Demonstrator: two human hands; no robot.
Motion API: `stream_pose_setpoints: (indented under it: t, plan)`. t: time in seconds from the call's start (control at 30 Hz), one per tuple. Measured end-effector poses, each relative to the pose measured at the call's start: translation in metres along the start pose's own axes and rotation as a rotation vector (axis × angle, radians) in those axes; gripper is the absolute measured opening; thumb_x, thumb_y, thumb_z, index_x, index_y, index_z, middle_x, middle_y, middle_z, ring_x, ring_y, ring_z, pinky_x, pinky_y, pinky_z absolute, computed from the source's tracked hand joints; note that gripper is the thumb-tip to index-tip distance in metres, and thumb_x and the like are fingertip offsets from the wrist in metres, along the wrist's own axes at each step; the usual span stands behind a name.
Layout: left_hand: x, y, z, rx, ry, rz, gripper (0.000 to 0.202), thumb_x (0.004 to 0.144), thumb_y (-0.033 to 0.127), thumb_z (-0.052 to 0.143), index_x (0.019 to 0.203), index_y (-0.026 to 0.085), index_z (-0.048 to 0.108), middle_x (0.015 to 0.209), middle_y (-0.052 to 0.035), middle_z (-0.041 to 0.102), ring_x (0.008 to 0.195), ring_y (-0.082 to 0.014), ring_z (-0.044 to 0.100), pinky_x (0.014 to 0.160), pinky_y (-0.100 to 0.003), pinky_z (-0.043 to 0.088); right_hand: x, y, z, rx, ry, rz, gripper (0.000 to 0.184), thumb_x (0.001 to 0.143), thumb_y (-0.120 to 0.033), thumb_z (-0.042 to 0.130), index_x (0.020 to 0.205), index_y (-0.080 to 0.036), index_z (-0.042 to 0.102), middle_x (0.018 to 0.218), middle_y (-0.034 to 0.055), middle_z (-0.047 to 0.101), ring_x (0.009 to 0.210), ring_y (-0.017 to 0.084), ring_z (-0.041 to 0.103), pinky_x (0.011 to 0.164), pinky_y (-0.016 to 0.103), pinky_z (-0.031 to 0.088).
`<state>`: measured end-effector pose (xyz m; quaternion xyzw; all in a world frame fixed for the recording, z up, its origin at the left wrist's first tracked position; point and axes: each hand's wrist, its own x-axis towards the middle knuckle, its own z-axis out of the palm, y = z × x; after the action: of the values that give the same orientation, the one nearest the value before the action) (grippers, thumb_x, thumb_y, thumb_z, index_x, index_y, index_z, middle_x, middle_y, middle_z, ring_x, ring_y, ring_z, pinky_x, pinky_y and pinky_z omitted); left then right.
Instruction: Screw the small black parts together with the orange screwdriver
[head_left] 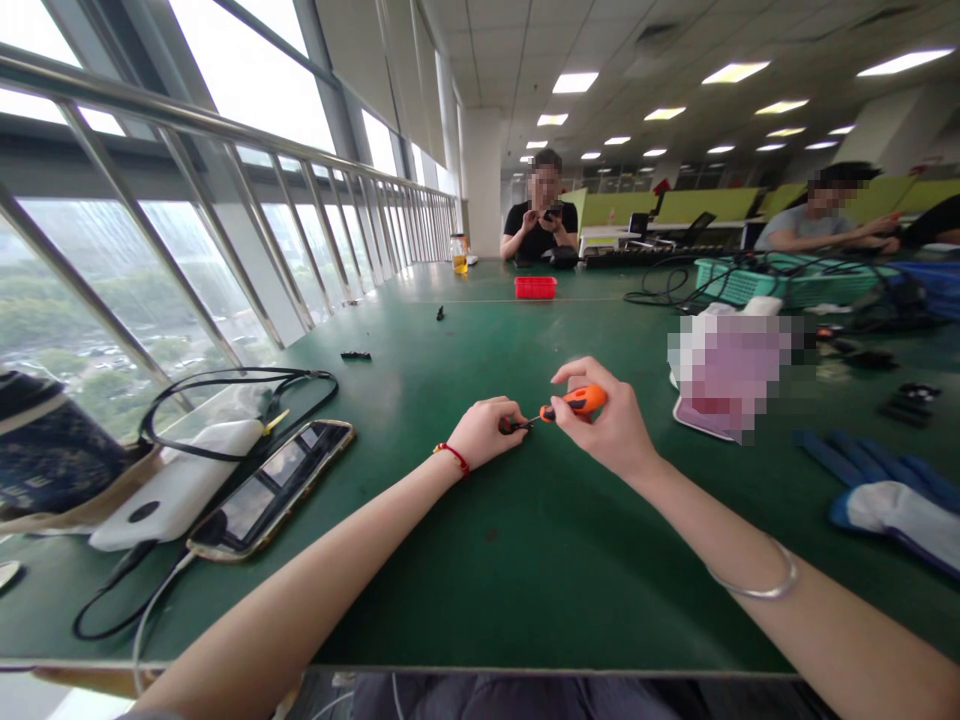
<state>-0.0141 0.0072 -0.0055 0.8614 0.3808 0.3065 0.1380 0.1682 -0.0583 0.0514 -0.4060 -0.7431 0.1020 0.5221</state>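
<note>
My right hand [606, 425] is closed round an orange-handled screwdriver [576, 402] whose tip points left. The tip meets a small dark part [516, 426] pinched in the fingers of my left hand [486, 430], which rests on the green table [525, 540]. The part is mostly hidden by my fingers. A red cord circles my left wrist and a silver bangle my right forearm.
A phone [274, 488], a white power bank [176, 485] and black cables lie at left. A blue and white glove [885, 495] lies at right. A red tray [535, 287], small black parts [355, 355] and two seated people are farther back. Windows with railing run along the left.
</note>
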Motion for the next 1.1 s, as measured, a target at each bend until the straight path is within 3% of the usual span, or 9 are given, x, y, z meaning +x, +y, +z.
stream_pose_setpoints:
  t: [0.1, 0.3, 0.5, 0.7, 0.83, 0.9, 1.03, 1.1]
  plan:
    - [-0.0002, 0.0011, -0.0004, 0.002, 0.003, -0.002, 0.005, 0.073, 0.021, 0.061, 0.071, 0.016, 0.062, 0.075, -0.0007, 0.058, 0.062, -0.0097, 0.051, 0.062, -0.021, 0.045, -0.0009, 0.0005, 0.0013, -0.019, 0.033, -0.028, 0.029, 0.070, -0.024, 0.058, 0.096, -0.021, 0.048, 0.065, -0.0047, 0.052, 0.053, 0.011, 0.049, 0.056, 0.024, 0.039]
    - [-0.0003, 0.0030, -0.0011, 0.001, 0.009, 0.003, 0.004, 0.071, 0.019, 0.060, 0.070, 0.016, 0.060, 0.073, -0.0004, 0.057, 0.063, -0.0100, 0.051, 0.062, -0.022, 0.044, -0.0013, -0.0035, 0.0034, -0.055, -0.036, 0.032, 0.013, 0.078, -0.034, 0.055, 0.080, -0.022, 0.052, 0.046, -0.0084, 0.040, 0.042, 0.010, 0.039, 0.051, 0.024, 0.034]
    - [-0.0004, 0.0019, -0.0003, 0.023, 0.017, 0.016, 0.004, 0.071, 0.019, 0.059, 0.069, 0.016, 0.059, 0.073, 0.0000, 0.056, 0.062, -0.0096, 0.050, 0.061, -0.021, 0.043, -0.0021, -0.0005, 0.0035, -0.048, 0.038, -0.076, 0.033, 0.071, -0.025, 0.057, 0.102, -0.021, 0.047, 0.072, -0.0029, 0.054, 0.059, 0.012, 0.052, 0.058, 0.024, 0.040]
    - [-0.0002, -0.0003, 0.0015, 0.015, 0.022, 0.014, 0.003, 0.070, 0.018, 0.059, 0.071, 0.016, 0.060, 0.073, 0.0000, 0.056, 0.063, -0.0100, 0.052, 0.061, -0.022, 0.043, -0.0040, -0.0015, 0.0045, -0.067, -0.058, -0.044, 0.017, 0.080, -0.035, 0.054, 0.090, -0.021, 0.052, 0.045, -0.0097, 0.038, 0.040, 0.009, 0.038, 0.050, 0.024, 0.035]
    - [-0.0006, 0.0014, 0.0004, 0.023, 0.014, 0.003, 0.005, 0.071, 0.019, 0.060, 0.068, 0.016, 0.059, 0.072, 0.0000, 0.056, 0.063, -0.0101, 0.051, 0.061, -0.022, 0.043, -0.0045, -0.0008, 0.0054, -0.076, 0.034, -0.155, 0.031, 0.074, -0.026, 0.056, 0.104, -0.021, 0.049, 0.068, -0.0033, 0.055, 0.057, 0.012, 0.052, 0.059, 0.024, 0.042]
    - [-0.0007, 0.0037, -0.0011, 0.026, 0.016, -0.003, 0.006, 0.071, 0.019, 0.060, 0.066, 0.016, 0.058, 0.072, 0.0001, 0.056, 0.063, -0.0100, 0.051, 0.060, -0.022, 0.042, -0.0046, -0.0003, 0.0058, -0.099, 0.059, -0.162, 0.040, 0.071, -0.025, 0.058, 0.109, -0.022, 0.046, 0.075, -0.0016, 0.057, 0.062, 0.013, 0.055, 0.059, 0.024, 0.043]
    - [-0.0007, 0.0076, -0.0034, 0.034, 0.011, 0.003, 0.006, 0.072, 0.018, 0.060, 0.066, 0.016, 0.058, 0.071, 0.0004, 0.055, 0.063, -0.0100, 0.051, 0.062, -0.022, 0.042, -0.0051, -0.0022, 0.0063, -0.127, -0.003, -0.155, 0.026, 0.074, -0.032, 0.058, 0.097, -0.021, 0.052, 0.048, -0.0090, 0.041, 0.043, 0.010, 0.043, 0.048, 0.022, 0.035]
    - [-0.0006, 0.0079, -0.0035, 0.032, 0.012, 0.000, 0.007, 0.072, 0.018, 0.060, 0.066, 0.016, 0.058, 0.070, 0.0006, 0.055, 0.063, -0.0100, 0.051, 0.062, -0.022, 0.042, -0.0054, -0.0038, 0.0063, -0.123, -0.028, -0.168, 0.018, 0.077, -0.032, 0.056, 0.091, -0.021, 0.054, 0.046, -0.0088, 0.040, 0.042, 0.010, 0.043, 0.049, 0.022, 0.035]
